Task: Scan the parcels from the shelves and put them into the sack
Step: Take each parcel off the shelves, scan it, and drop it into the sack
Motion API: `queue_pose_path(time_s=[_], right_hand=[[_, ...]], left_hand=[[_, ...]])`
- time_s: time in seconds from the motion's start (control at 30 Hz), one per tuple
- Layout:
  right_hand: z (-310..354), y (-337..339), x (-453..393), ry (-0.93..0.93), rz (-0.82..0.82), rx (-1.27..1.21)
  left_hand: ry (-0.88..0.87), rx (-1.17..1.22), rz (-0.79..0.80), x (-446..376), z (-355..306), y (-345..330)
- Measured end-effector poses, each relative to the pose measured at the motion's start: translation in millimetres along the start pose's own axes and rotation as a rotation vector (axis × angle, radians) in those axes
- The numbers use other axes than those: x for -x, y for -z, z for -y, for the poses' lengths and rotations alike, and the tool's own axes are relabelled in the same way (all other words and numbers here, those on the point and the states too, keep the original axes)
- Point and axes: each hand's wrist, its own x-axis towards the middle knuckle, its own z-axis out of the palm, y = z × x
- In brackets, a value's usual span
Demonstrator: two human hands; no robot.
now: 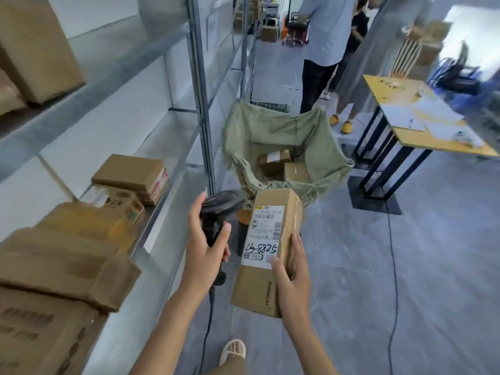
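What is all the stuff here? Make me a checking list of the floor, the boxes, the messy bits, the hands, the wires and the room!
Surface: grey floor, bare patches showing.
Job's things: held parcel with a white label, facing up; green sack open, two boxes inside; more boxes on the metal shelf.
Clutter: papers on the yellow table.
Grippers: left hand grips a black scanner; right hand holds the parcel's lower right side.
Cables: scanner cord hangs down; a thin wire runs along the floor.
Surroundings: people standing beyond the sack; chairs behind the table.
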Motion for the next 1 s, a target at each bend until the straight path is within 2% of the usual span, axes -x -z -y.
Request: queue_pose_path(time_s=[0.23, 0.4, 0.63, 0.83, 1.0], right_hand=[[-7.8, -12.8, -93.7, -0.087, -0.082, -0.029], [-12.5, -9.1, -167.7, -0.144, -0.115, -0.049], [-13.0, 28.3, -317.5, -0.208, -0.113, -0.051], [4.5, 49.2, -448.1, -0.259, 0.007, 0.014], [0.3, 53.8, -550.3, -0.287, 0.153, 0.165]], left_hand=[[0.007, -0.021, 0.068, -112.8, 37.1, -41.7], [0.063, -0.019, 0.056, -172.3, 63.4, -68.6], [0.134, -0.001, 0.043, -260.7, 93.2, -123.2], [0.253, -0.022, -0.029, -329.4, 116.6, -180.3], [0.300, -0.098, -0.115, -363.1, 140.0, -208.0]])
